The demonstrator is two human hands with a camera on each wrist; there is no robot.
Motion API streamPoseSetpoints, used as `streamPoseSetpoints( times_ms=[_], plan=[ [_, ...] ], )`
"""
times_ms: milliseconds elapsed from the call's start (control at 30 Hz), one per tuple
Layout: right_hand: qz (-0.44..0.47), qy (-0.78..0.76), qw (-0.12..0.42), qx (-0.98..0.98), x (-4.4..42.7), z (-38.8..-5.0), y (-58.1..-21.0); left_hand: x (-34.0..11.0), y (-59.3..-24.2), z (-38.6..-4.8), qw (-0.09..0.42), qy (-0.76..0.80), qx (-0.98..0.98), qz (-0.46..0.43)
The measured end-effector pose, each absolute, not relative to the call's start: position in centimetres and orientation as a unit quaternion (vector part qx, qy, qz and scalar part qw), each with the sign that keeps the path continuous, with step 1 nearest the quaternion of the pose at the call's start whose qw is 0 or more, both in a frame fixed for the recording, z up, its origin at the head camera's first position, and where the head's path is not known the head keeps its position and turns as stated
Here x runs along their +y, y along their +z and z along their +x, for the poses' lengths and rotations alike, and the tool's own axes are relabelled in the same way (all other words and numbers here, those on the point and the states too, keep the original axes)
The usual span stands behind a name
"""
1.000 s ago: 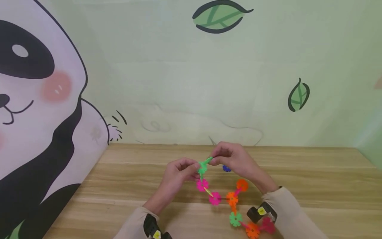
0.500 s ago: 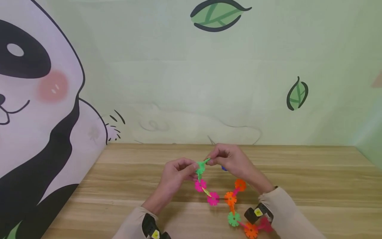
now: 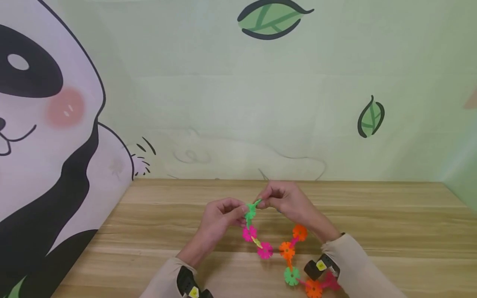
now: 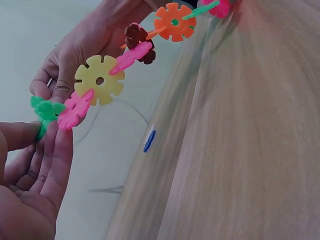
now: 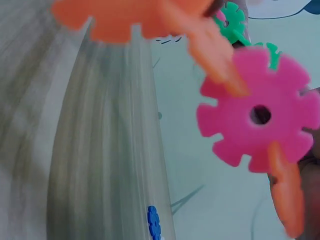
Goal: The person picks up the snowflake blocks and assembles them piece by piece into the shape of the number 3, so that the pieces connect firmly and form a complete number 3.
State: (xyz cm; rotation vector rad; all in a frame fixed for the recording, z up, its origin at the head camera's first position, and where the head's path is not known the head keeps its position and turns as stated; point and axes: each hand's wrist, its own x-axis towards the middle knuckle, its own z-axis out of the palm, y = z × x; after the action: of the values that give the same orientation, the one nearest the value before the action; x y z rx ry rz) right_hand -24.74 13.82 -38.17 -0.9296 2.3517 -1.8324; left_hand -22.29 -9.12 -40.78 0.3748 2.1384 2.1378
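Slotted plastic snowflake discs in several colours are joined into a chain that dangles from my hands in the head view. My left hand [image 3: 220, 216] pinches a green disc [image 3: 251, 212] between thumb and fingers. Just right of it, my right hand [image 3: 288, 202] pinches a second green disc [image 3: 258, 202], seen edge-on against the first. Whether the two are slotted together, I cannot tell. Below hang a pink disc [image 3: 249, 233], an orange disc [image 3: 287, 251] and a lower green disc [image 3: 292, 276]. In the left wrist view, a pale yellow disc [image 4: 92, 80] and a brown disc [image 4: 135, 35] belong to the chain.
A loose blue disc [image 4: 149, 141] lies near the far edge of the wooden table [image 3: 149, 236]; my right hand mostly hides it in the head view. Behind the table stands a pale green wall [image 3: 208, 103] with a panda and leaves on it.
My right hand has shifted slightly down and left, now covering most of the blue disc. The hanging discs have sunk a little. Both hands still pinch the green discs.
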Motion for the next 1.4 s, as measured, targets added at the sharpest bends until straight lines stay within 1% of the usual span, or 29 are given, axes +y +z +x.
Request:
streamPoseSetpoints(
  times_ms=[233, 467, 700, 867, 1033, 1267, 1333, 1400],
  plan=[
    [-0.298, -0.579, 0.012, 0.759, 13.8, -24.7, -38.1, -9.1, -40.9, -22.3, 0.050, 0.703, 0.699, 0.122],
    [-0.289, -0.541, -0.002, 0.789, 14.0, -24.5, -37.3, -9.2, -40.7, -22.2, 0.070, 0.721, 0.677, 0.132],
    [-0.301, -0.529, 0.014, 0.794, 13.9, -24.5, -37.1, -9.3, -40.6, -22.2, 0.088, 0.715, 0.678, 0.147],
    [-0.320, -0.523, 0.017, 0.790, 13.8, -24.3, -37.0, -9.4, -40.7, -22.3, 0.089, 0.709, 0.681, 0.163],
    [-0.316, -0.504, 0.023, 0.804, 14.2, -24.3, -36.9, -9.4, -40.8, -22.2, 0.089, 0.696, 0.689, 0.179],
    [-0.285, -0.449, 0.004, 0.847, 16.1, -26.5, -36.2, -9.4, -40.8, -22.4, 0.092, 0.694, 0.693, 0.169],
    [-0.282, -0.433, 0.011, 0.856, 16.6, -27.4, -36.1, -9.4, -40.7, -22.4, 0.091, 0.695, 0.693, 0.170],
    [-0.277, -0.407, 0.030, 0.870, 17.0, -28.2, -36.2, -9.5, -40.7, -22.4, 0.090, 0.696, 0.691, 0.172]
  ],
)
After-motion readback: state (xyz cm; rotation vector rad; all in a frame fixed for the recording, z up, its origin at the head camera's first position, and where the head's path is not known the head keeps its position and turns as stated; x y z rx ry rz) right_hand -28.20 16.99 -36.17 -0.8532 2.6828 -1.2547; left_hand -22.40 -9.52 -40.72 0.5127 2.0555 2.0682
